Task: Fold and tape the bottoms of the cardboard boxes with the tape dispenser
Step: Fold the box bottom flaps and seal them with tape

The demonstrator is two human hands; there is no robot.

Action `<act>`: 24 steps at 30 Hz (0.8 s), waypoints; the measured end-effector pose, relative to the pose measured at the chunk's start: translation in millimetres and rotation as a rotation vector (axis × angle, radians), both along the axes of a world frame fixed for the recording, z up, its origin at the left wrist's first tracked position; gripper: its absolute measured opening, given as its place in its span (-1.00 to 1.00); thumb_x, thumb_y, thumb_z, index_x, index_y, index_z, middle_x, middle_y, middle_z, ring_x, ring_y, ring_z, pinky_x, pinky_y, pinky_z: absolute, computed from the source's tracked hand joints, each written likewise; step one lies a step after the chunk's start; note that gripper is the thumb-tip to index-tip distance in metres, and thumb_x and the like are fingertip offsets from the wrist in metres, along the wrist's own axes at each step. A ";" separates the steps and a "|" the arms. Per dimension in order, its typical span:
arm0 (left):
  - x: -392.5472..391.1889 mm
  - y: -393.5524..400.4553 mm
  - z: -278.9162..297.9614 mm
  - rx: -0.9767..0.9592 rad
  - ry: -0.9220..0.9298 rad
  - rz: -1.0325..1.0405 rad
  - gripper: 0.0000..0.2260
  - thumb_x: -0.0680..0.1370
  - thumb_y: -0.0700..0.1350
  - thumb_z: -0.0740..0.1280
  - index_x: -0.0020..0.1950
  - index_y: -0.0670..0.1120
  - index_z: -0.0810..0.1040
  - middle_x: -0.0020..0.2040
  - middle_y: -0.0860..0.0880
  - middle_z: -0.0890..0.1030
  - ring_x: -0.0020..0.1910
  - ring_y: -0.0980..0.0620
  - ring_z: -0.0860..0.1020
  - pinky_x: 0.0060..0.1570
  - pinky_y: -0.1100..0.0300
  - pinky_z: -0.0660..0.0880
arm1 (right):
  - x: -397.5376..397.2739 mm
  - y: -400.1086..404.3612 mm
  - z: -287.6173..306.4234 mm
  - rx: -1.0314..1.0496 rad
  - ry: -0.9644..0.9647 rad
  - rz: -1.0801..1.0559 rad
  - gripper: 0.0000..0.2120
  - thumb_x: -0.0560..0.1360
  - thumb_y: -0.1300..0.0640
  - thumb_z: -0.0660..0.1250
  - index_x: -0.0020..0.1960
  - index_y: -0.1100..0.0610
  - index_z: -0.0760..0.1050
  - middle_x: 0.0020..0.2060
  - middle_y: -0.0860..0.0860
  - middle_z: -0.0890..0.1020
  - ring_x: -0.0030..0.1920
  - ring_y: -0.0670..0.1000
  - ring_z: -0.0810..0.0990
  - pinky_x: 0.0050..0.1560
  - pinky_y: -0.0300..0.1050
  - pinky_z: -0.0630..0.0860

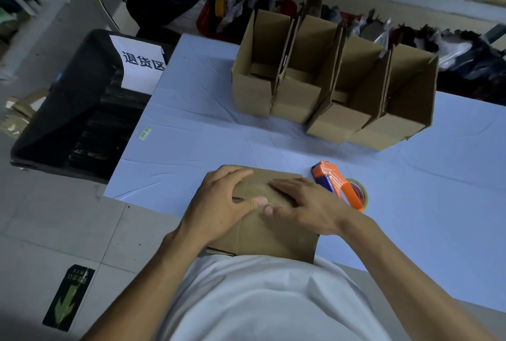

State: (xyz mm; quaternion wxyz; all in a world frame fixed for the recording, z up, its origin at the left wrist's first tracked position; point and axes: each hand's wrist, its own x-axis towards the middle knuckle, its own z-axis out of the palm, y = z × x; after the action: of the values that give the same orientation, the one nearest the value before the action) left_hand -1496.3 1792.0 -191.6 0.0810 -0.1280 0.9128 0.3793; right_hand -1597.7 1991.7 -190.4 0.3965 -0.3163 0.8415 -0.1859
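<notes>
White shirt front (262,307) fills bottom center of frame; just above it, cardboard box (262,220) sits at near edge of table (197,110), pressed against torso. Both hands flat on its upturned face: left hand (219,203) fingers spread, curled over far left corner; right hand (304,203) palm down along the middle seam. Thumbs almost touching. Neither hand closed around anything, just pressing down. Seam looks glossy, could be tape, can't confirm. Tape dispenser (339,184), orange and blue, lies on table just right of right hand, not held. 4 open boxes (328,88) stand in a row, upper center right. Black bin (76,110) with paper sign (141,64) at left. Handling guess: box empty so light, corrugated walls stiff but flaps springy, will slide on the cloth; pin flaps at seam. Dispenser: grab by handle.
</notes>
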 end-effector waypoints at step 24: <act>9.9 -1.3 0.5 0.137 0.061 -0.015 -0.78 0.46 -0.01 0.49 0.10 0.08 0.65 0.02 0.23 0.61 0.07 0.24 0.55 0.09 0.32 0.47 | -0.4 -8.3 2.2 0.015 0.052 -0.002 -0.33 0.45 -0.50 0.09 -0.02 0.12 0.48 -0.08 -0.01 0.59 0.01 0.06 0.53 0.07 0.15 0.50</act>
State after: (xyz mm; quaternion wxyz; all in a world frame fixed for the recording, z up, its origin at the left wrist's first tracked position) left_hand -1486.4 1790.8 -191.1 0.0644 -0.1038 0.8877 0.4440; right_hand -1598.1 1983.4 -188.2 0.3768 -0.3173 0.8531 -0.1716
